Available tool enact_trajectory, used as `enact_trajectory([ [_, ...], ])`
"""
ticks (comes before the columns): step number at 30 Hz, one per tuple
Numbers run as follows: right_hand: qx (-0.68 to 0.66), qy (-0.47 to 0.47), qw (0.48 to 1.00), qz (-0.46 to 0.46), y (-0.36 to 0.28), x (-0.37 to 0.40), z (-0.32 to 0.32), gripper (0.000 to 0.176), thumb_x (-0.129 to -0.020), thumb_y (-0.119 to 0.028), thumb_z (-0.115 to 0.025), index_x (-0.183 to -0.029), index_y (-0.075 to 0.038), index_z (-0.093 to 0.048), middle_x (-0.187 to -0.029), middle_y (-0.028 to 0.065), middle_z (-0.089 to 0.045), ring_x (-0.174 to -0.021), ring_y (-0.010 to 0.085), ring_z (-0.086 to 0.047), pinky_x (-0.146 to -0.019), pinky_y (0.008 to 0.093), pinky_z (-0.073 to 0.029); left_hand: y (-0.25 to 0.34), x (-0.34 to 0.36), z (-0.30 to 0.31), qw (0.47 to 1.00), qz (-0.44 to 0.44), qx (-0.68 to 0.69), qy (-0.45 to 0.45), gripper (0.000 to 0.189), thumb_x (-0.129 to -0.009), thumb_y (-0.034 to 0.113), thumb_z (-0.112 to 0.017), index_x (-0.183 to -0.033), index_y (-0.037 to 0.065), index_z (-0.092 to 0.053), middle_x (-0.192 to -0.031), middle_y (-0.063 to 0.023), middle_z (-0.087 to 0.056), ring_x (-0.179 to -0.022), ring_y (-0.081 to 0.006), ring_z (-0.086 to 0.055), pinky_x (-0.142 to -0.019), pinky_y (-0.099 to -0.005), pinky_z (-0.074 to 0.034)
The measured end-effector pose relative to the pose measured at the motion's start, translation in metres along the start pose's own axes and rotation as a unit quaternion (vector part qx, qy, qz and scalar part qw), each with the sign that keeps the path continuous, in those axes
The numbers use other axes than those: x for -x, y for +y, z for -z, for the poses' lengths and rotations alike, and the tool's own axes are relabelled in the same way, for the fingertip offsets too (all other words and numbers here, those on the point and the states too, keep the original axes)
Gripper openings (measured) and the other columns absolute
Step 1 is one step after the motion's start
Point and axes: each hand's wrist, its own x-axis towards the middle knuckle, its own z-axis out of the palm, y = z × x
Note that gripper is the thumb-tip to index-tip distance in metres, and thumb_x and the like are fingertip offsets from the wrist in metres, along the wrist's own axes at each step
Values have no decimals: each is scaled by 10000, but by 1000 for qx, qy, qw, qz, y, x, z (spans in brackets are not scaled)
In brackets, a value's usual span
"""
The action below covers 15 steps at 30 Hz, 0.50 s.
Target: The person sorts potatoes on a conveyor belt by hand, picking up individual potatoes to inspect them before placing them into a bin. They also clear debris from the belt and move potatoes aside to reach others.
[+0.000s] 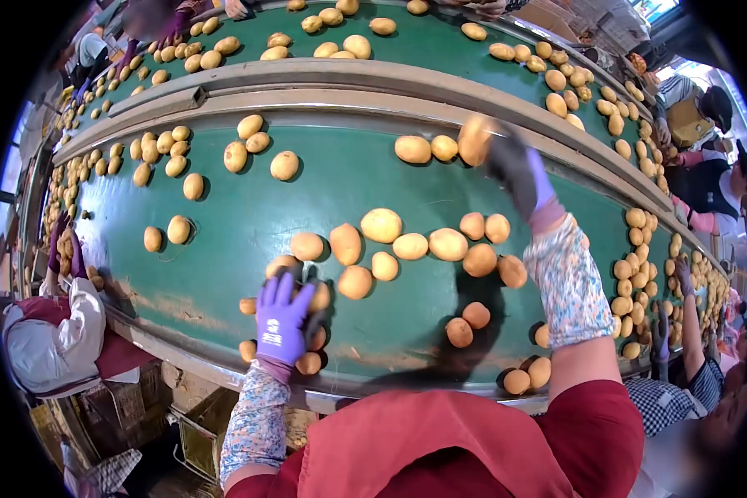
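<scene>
My right hand [519, 173], in a purple and dark grey glove, is stretched out towards the far side of the green belt. Its fingers are closed on a potato [476, 139], and both are blurred by motion. Two more potatoes lie just left of it, one of them small and round [445, 148]. Nearer my body, my left hand [284, 317] rests with spread fingers among several potatoes, some partly hidden beneath it. To its right, a loose cluster with a large pale potato [381, 225] and a browner potato [480, 260] lies on the belt.
A metal divider [373, 77] separates this green belt [249, 207] from a second belt [440, 37] carrying more potatoes. Co-workers stand along the belts, one in a white sleeve [79, 311] at left and others at right. Crates [199, 440] stand below the near edge.
</scene>
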Motion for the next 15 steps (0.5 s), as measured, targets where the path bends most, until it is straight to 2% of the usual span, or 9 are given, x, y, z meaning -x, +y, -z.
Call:
enact_trajectory([
  [1, -35, 154, 987, 19, -9, -13, -1, 457, -917, -227, -710, -1314, -35, -591, -1053, 79, -662, -915, 157, -614, -789, 303, -510, -8, -6, 6, 999, 29, 1, 25, 505, -861, 256, -694, -1334, 118, -580, -1390, -211, -507, -1282, -443, -447, -1072, -558, -335],
  [2, 90, 187, 978, 32, 12, -36, 6, 487, -911, -216, -715, -1340, -39, -569, -1062, 84, -666, -918, 162, -614, -789, 308, -510, -14, -9, 12, 997, 45, 23, 54, 497, -870, 252, -688, -1328, 92, -580, -1400, -216, -503, -1283, -447, -447, -1072, -557, -335],
  [5, 353, 113, 926, 72, 119, -76, 28, 636, -825, -213, -768, -1388, -61, -515, -1219, 127, -654, -1095, 252, -623, -956, 377, -502, -21, -6, 24, 993, 45, 56, 95, 521, -860, 244, -693, -1318, 28, -568, -1411, -239, -495, -1274, -461, -450, -1057, -547, -346],
  [7, 473, 220, 852, 39, 96, -50, -16, 701, -761, -233, -791, -1391, -111, -508, -1237, 213, -647, -1156, 379, -626, -1007, 422, -491, -17, 2, 30, 997, 16, 68, 45, 540, -837, 247, -710, -1311, 29, -571, -1397, -238, -501, -1252, -467, -458, -1056, -549, -346],
  [8, 412, 202, 886, 71, 113, -52, -13, 690, -745, -220, -789, -1371, -101, -525, -1249, 223, -639, -1179, 413, -607, -1013, 434, -486, -17, 10, 29, 997, -1, 67, 24, 578, -810, 226, -739, -1325, 38, -555, -1422, -217, -493, -1289, -451, -446, -1072, -546, -347],
  [9, 404, 131, 893, 150, 110, -47, -16, 611, -806, -198, -744, -1365, -73, -530, -1157, 124, -672, -1054, 255, -655, -911, 359, -523, -19, 14, 33, 995, -26, 94, 8, 570, -790, 237, -757, -1297, 48, -578, -1416, -197, -502, -1286, -439, -453, -1070, -547, -345],
  [10, 289, 50, 955, 37, 105, -40, -15, 576, -822, -203, -722, -1353, -69, -540, -1097, 101, -670, -967, 219, -653, -831, 334, -525, -20, 21, 33, 993, -23, 112, -3, 557, -780, 238, -761, -1278, 52, -593, -1414, -194, -502, -1286, -436, -455, -1068, -546, -346],
  [12, 129, -64, 980, -141, 45, -13, -32, 505, -857, -219, -672, -1324, -56, -567, -961, 43, -645, -777, 118, -600, -657, 263, -489, -24, 34, 33, 991, -6, 132, -27, 529, -752, 238, -772, -1231, 65, -631, -1417, -184, -501, -1291, -424, -459, -1061, -536, -355],
  [15, -223, -15, 974, 25, 34, -25, -42, 425, -960, -288, -616, -1315, -55, -588, -899, 46, -652, -794, 131, -617, -698, 280, -504, -43, 46, 20, 993, -44, 105, -30, 534, -740, 236, -779, -1227, 73, -635, -1423, -172, -499, -1297, -415, -457, -1055, -529, -361],
])
